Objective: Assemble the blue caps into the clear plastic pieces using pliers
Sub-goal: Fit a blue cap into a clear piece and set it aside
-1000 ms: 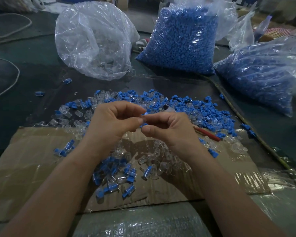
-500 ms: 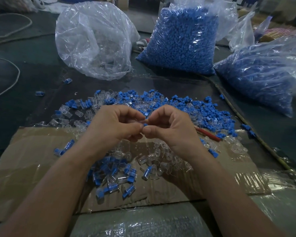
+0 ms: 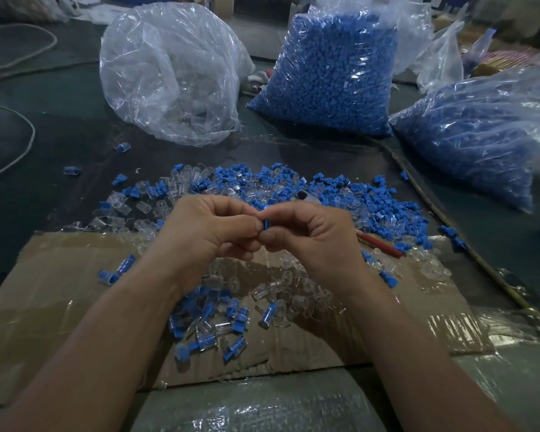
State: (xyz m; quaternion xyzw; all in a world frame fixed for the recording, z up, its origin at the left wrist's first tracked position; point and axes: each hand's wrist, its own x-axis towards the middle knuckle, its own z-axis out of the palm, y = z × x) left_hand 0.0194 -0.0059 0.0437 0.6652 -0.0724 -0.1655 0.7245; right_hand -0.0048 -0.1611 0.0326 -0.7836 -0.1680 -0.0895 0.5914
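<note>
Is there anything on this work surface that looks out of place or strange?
Two stray pieces lie on the dark surface, left of the main pile. The red-handled tool lies half buried and unused, while the left hand and right hand pinch a blue cap bare-fingered.

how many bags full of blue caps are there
2. The centre bag stands at the back, right of the clear bag; the right bag lies at the frame's right edge. Others may be out of view.
</note>
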